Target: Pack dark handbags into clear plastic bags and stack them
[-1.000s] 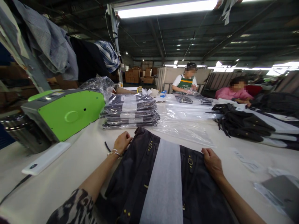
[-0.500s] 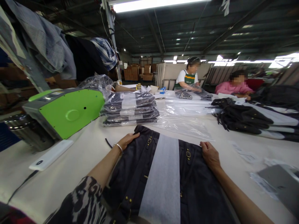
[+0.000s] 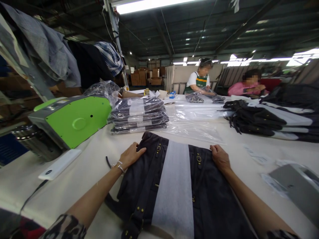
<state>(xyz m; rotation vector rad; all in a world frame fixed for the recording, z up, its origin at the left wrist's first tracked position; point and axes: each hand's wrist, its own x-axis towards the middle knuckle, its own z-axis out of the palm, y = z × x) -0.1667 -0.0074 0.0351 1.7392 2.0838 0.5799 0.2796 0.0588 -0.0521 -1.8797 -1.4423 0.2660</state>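
A black garment with buckled straps and brass-coloured studs lies spread on the table in front of me. Down its middle runs a strip of white paper. My left hand grips the garment's upper left edge, thumb on top and fingers partly hidden. At the upper right corner, my right hand is closed on the cloth. A dark strap end sticks out beside my left wrist.
Beyond the garment stand a stack of bagged folded garments and clear plastic bags. A green machine, a steel flask and a white device are left. Black garments lie right; two people work behind.
My left hand has shifted slightly down along the garment's left edge, with its fingers now higher behind the cloth. The view has turned slightly; my right hand keeps its corner.
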